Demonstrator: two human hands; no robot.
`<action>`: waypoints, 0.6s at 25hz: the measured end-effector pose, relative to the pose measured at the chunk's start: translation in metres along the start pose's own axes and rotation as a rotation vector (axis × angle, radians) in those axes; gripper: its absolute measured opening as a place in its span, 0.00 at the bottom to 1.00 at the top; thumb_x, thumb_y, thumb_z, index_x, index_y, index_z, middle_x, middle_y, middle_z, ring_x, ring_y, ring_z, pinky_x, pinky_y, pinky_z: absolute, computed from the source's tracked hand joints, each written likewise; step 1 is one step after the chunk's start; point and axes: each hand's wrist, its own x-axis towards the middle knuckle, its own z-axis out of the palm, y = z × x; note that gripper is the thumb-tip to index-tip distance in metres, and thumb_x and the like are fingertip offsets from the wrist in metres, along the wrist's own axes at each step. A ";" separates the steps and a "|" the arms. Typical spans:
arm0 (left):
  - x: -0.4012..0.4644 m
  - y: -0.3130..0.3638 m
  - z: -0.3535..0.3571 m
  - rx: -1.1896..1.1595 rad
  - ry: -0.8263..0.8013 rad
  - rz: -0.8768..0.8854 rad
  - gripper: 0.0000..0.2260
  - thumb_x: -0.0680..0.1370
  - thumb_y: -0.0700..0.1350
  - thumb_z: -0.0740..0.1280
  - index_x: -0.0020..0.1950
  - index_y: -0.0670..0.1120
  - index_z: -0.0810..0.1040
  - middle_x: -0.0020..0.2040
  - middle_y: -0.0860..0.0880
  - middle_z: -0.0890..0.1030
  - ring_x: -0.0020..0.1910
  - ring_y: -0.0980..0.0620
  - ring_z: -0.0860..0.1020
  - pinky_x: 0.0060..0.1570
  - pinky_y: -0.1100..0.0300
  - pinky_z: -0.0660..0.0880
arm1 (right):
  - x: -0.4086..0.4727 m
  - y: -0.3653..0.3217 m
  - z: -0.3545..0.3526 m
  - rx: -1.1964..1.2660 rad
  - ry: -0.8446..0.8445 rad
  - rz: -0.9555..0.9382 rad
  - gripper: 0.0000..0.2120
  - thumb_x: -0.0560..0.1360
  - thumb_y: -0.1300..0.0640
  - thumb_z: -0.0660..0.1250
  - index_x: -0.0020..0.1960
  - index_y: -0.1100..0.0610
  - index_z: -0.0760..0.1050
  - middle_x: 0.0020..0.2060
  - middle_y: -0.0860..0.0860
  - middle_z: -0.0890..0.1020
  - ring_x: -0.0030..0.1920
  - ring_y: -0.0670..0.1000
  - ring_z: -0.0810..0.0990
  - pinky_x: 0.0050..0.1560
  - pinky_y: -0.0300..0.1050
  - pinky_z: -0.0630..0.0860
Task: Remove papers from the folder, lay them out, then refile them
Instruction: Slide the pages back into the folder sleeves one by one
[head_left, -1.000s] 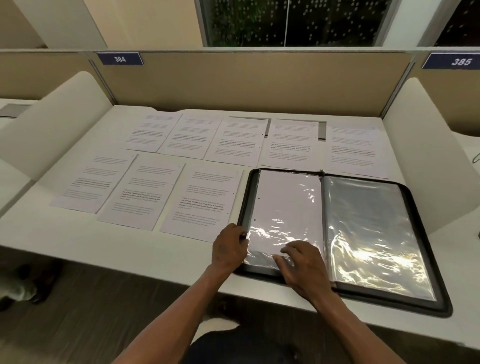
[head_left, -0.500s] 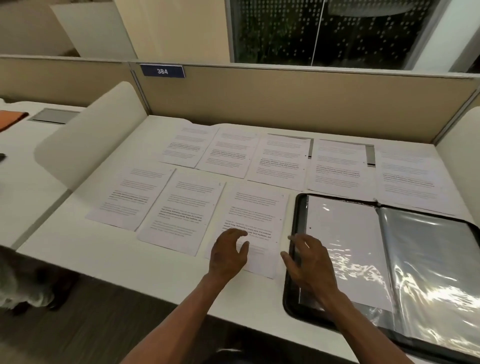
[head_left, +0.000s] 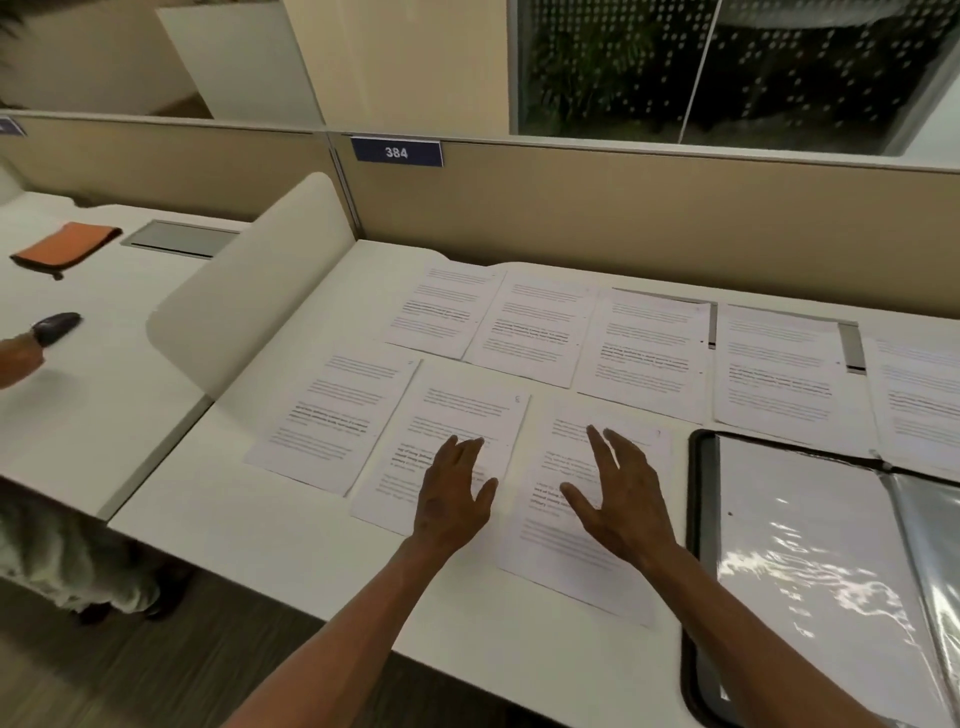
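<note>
Several printed papers lie in two rows on the white desk (head_left: 291, 525). The front row holds three sheets: a left one (head_left: 332, 421), a middle one (head_left: 452, 415) and a right one (head_left: 566, 561). My left hand (head_left: 452, 493) hovers open over the middle sheet, fingers spread. Over the right sheet my right hand (head_left: 618, 493) is open too, holding nothing. The open black folder (head_left: 698, 519) with clear plastic sleeves (head_left: 795, 545) lies at the right, a white sheet inside its left sleeve.
A tan partition (head_left: 623, 218) labelled 384 backs the desk, and a white curved divider (head_left: 249, 291) bounds it on the left. On the neighbouring desk lie an orange pouch (head_left: 65, 249) and another person's hand (head_left: 21, 353) with a dark object (head_left: 54, 327).
Both my hands left the folder's left sleeve and moved left over the front-row papers, opening their fingers. The view swung left, so the folder now sits at the right edge.
</note>
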 end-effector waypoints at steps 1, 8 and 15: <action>0.005 -0.003 -0.002 0.020 -0.021 -0.010 0.29 0.79 0.54 0.67 0.78 0.48 0.64 0.77 0.50 0.66 0.79 0.50 0.55 0.76 0.47 0.59 | 0.006 -0.003 0.002 -0.004 -0.013 -0.006 0.42 0.76 0.34 0.62 0.82 0.52 0.51 0.79 0.57 0.59 0.79 0.58 0.58 0.76 0.51 0.52; 0.059 -0.028 -0.023 0.249 -0.047 0.028 0.42 0.75 0.72 0.50 0.81 0.46 0.56 0.81 0.45 0.56 0.80 0.45 0.41 0.76 0.45 0.49 | 0.068 -0.029 0.009 -0.026 -0.113 -0.094 0.43 0.76 0.30 0.55 0.82 0.48 0.43 0.82 0.54 0.48 0.81 0.56 0.47 0.78 0.53 0.47; 0.161 -0.053 -0.053 0.112 -0.124 -0.157 0.40 0.76 0.68 0.61 0.79 0.44 0.60 0.77 0.42 0.65 0.77 0.43 0.60 0.73 0.47 0.61 | 0.148 -0.077 0.028 -0.112 -0.180 -0.145 0.39 0.80 0.32 0.53 0.82 0.50 0.44 0.82 0.53 0.49 0.81 0.55 0.46 0.78 0.55 0.48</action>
